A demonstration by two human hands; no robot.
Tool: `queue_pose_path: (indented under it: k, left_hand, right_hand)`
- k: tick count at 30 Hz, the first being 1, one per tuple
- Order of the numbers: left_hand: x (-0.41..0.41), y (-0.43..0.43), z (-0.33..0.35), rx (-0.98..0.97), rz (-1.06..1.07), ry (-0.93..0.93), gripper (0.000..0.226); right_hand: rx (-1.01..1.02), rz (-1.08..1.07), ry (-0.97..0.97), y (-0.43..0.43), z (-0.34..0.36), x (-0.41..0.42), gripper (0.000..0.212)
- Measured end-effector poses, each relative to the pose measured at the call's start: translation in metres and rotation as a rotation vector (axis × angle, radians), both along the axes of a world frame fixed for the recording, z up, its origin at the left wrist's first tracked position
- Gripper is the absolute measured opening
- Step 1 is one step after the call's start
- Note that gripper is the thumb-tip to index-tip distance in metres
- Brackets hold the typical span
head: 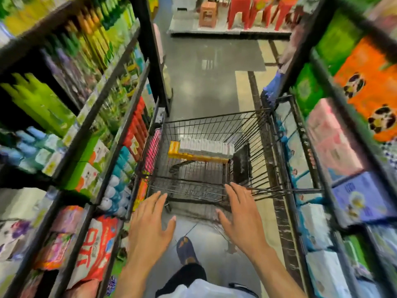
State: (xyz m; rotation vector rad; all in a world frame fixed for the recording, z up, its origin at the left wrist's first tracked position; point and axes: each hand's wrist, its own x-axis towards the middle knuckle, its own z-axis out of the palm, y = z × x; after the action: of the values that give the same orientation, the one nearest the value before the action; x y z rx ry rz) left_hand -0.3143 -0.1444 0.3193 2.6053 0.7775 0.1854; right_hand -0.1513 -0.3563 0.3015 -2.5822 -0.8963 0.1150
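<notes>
My shopping cart [204,127] stands straight ahead of me in the narrow aisle, its near end just beyond my fingertips. Both my hands are stretched out towards it, palms down, fingers straight and spread, holding nothing.

My left hand [150,220] hovers just short of the cart's near left corner, apart from the wire. My right hand [240,214] is a little further forward, and its fingertips [231,188] overlap the cart's near rim; the blur keeps me from telling whether they touch it.

Inside the cart, towards the far end, a white pack [206,146] lies on top of a yellow pack [182,155], and a dark item leans against the right wall.

Shelves of bright packages [94,250] crowd my left side, and more shelves with paper packs [335,147] line my right, close against the cart. My shoe [185,250] shows on the grey floor [210,82] between my arms. Red stools [238,11] stand on a platform at the aisle's end.
</notes>
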Motion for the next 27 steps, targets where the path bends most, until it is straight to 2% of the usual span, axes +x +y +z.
queue_pose_path:
  k: [10,21,27]
  left_hand:
    - [0.115,0.117,-0.016,-0.036,-0.194,0.053,0.067]
    - [0.234,0.206,-0.057,-0.159,-0.168,0.097,0.067]
    - [0.300,0.244,-0.086,-0.192,-0.186,0.189,0.069]
  right_hand:
    - [-0.032,-0.053,0.038,0.102,-0.006,0.081,0.075]
    - [-0.039,0.033,0.093,0.195,-0.053,0.204,0.075]
    - [-0.100,0.092,0.224,0.235,-0.099,0.273,0.071]
